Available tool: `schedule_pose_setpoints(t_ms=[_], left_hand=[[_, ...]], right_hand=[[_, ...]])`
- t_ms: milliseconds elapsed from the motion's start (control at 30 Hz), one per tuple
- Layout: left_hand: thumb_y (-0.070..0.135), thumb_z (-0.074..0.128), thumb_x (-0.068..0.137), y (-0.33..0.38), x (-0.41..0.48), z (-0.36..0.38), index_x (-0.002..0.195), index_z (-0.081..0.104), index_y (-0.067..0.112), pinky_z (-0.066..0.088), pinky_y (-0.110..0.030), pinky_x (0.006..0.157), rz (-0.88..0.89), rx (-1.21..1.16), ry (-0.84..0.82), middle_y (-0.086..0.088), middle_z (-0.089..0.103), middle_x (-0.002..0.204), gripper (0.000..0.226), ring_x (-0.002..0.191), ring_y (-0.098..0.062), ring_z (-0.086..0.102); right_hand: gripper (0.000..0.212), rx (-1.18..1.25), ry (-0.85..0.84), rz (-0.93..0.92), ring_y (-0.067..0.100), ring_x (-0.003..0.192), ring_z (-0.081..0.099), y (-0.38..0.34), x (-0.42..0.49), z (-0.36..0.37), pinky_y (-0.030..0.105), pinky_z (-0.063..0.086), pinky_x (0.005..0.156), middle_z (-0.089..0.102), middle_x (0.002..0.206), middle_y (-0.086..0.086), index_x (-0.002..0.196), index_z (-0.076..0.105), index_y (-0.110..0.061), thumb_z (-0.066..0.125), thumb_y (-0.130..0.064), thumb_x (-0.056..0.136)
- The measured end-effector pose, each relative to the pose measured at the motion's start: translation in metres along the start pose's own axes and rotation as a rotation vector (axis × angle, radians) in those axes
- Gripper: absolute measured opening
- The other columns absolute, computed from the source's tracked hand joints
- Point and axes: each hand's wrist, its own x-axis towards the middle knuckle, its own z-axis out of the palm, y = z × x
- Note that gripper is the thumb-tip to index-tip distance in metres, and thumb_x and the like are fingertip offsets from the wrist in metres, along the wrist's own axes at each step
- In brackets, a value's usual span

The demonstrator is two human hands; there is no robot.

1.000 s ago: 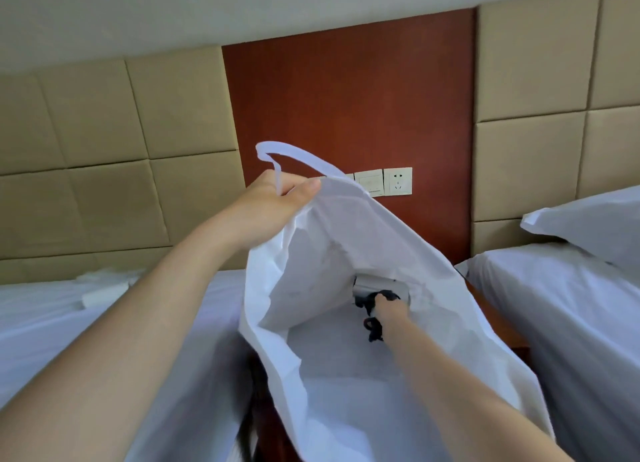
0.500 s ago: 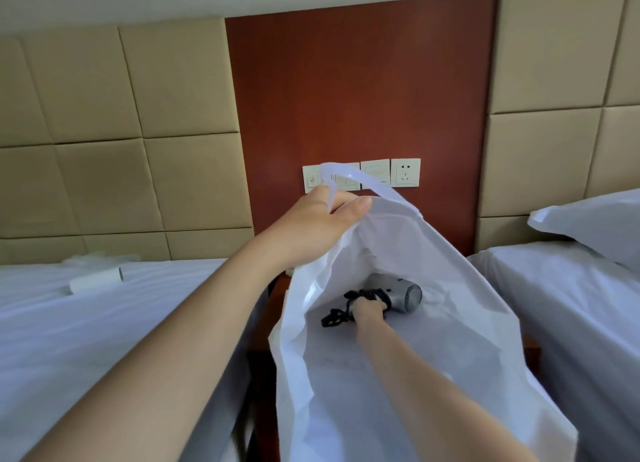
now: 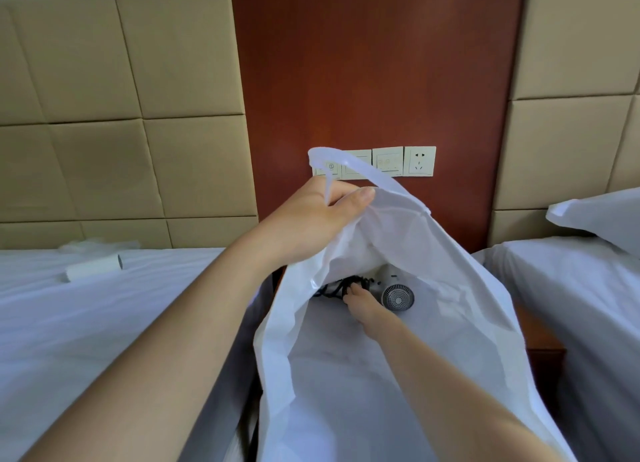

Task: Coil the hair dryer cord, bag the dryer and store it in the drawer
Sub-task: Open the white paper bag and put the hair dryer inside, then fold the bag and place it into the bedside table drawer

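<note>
Location type: bedroom, twin layout, consistent with a hotel room. Indicators:
- Two beds, left bed (image 3: 86,323) and right bed (image 3: 571,305), both in plain white sheets; a pillow (image 3: 599,215) lies on the right one.
- Padded beige wall panels (image 3: 104,132) behind each bed.
- Red-brown wood panel (image 3: 377,80) between them, carrying switch plates (image 3: 388,161) and a socket (image 3: 419,161).
- Below it, probably a bedside cabinet (image 3: 543,343), largely hidden.

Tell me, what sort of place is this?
Probably a hotel twin room: a left bed and a right bed in white sheets, padded wall panels behind them, and a switch-and-socket strip between.
</note>
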Motion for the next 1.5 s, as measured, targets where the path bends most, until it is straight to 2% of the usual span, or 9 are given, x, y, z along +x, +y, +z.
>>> schedule_pose_setpoints(t_ms=[133, 467, 567, 700, 767, 867, 967, 1133, 1500], left_hand=[[0.035, 0.043, 0.097, -0.005, 0.0, -0.001, 0.043, 0.056, 0.037, 0.021, -0.017, 0.043, 0.003, -0.019, 0.011, 0.012, 0.02, 0.05, 0.056, 0.044, -0.006, 0.024], [0.038, 0.046, 0.096, -0.006, 0.005, 0.013, 0.052, 0.029, 0.021, 0.022, -0.017, 0.034, -0.177, 0.067, 0.055, 0.01, 0.025, 0.028, 0.05, 0.03, -0.006, 0.028], [0.037, 0.047, 0.095, -0.002, 0.004, 0.019, 0.057, 0.02, 0.019, 0.018, -0.018, 0.032, -0.218, 0.074, 0.067, 0.009, 0.02, 0.032, 0.051, 0.03, -0.008, 0.023], [0.038, 0.049, 0.095, 0.012, -0.004, 0.024, 0.09, 0.023, 0.016, 0.025, -0.016, 0.034, -0.224, 0.108, 0.058, 0.005, 0.023, 0.05, 0.034, 0.033, -0.005, 0.033], [0.039, 0.05, 0.094, 0.015, -0.009, 0.026, 0.06, 0.035, 0.003, 0.025, -0.015, 0.034, -0.227, 0.142, 0.028, 0.003, 0.024, 0.052, 0.052, 0.034, -0.006, 0.033], [0.037, 0.05, 0.095, 0.014, -0.021, 0.029, 0.049, 0.039, 0.026, 0.027, -0.015, 0.038, -0.153, 0.165, -0.028, 0.004, 0.027, 0.056, 0.048, 0.035, -0.003, 0.032], [0.034, 0.053, 0.094, 0.007, -0.033, 0.032, 0.091, 0.071, 0.031, 0.032, -0.011, 0.05, -0.051, 0.173, -0.151, 0.009, 0.044, 0.064, 0.018, 0.051, 0.001, 0.043], [0.032, 0.065, 0.087, 0.005, -0.055, 0.036, 0.127, 0.058, 0.024, 0.033, -0.015, 0.07, -0.034, 0.423, -0.356, 0.021, 0.05, 0.088, 0.042, 0.087, -0.008, 0.047], [0.028, 0.058, 0.091, 0.007, -0.085, 0.042, 0.129, 0.052, 0.031, 0.042, -0.022, 0.087, -0.299, 0.477, -0.658, 0.01, 0.059, 0.099, 0.039, 0.092, -0.007, 0.056]], right_hand=[[0.055, -0.08, -0.068, -0.052, 0.024, 0.144, 0.015, 0.012, 0.012, -0.006, 0.03, 0.016, 0.114, 0.016, 0.156, 0.012, 0.147, 0.01, -0.002, 0.029, 0.003, 0.095], [0.057, -0.412, -0.092, -0.059, 0.023, 0.142, 0.024, 0.018, 0.017, -0.049, 0.03, 0.021, 0.114, 0.025, 0.154, 0.009, 0.148, 0.017, -0.007, 0.042, -0.019, 0.098], [0.035, -0.528, -0.108, -0.06, 0.018, 0.097, 0.051, 0.012, -0.003, -0.068, 0.024, 0.039, 0.082, 0.053, 0.105, 0.006, 0.12, 0.055, 0.004, 0.045, -0.02, 0.096], [0.021, -0.713, -0.205, -0.127, 0.015, 0.065, 0.034, -0.003, -0.054, -0.07, 0.022, 0.029, 0.057, 0.038, 0.068, 0.002, 0.074, 0.049, -0.003, 0.047, -0.014, 0.092], [0.024, -0.826, -0.274, -0.153, 0.019, 0.071, 0.045, -0.015, -0.086, -0.068, 0.025, 0.033, 0.061, 0.048, 0.076, 0.01, 0.087, 0.058, 0.005, 0.047, -0.015, 0.093], [0.033, -0.974, -0.4, -0.182, 0.032, 0.106, 0.056, -0.034, -0.139, -0.07, 0.021, 0.039, 0.072, 0.058, 0.102, 0.011, 0.114, 0.058, 0.005, 0.045, -0.019, 0.095], [0.038, -1.061, -0.412, -0.183, 0.019, 0.125, 0.048, -0.058, -0.194, -0.079, 0.019, 0.036, 0.086, 0.053, 0.132, 0.0, 0.131, 0.052, -0.013, 0.046, -0.023, 0.095], [0.04, -1.153, -0.435, -0.28, 0.015, 0.123, 0.047, -0.082, -0.264, -0.104, 0.022, 0.035, 0.098, 0.053, 0.134, -0.003, 0.137, 0.046, -0.021, 0.044, -0.026, 0.097], [0.019, -0.991, -0.422, -0.275, 0.013, 0.097, 0.064, -0.081, -0.301, -0.141, 0.032, 0.048, 0.09, 0.071, 0.095, -0.004, 0.089, 0.072, -0.02, 0.053, -0.023, 0.087]])
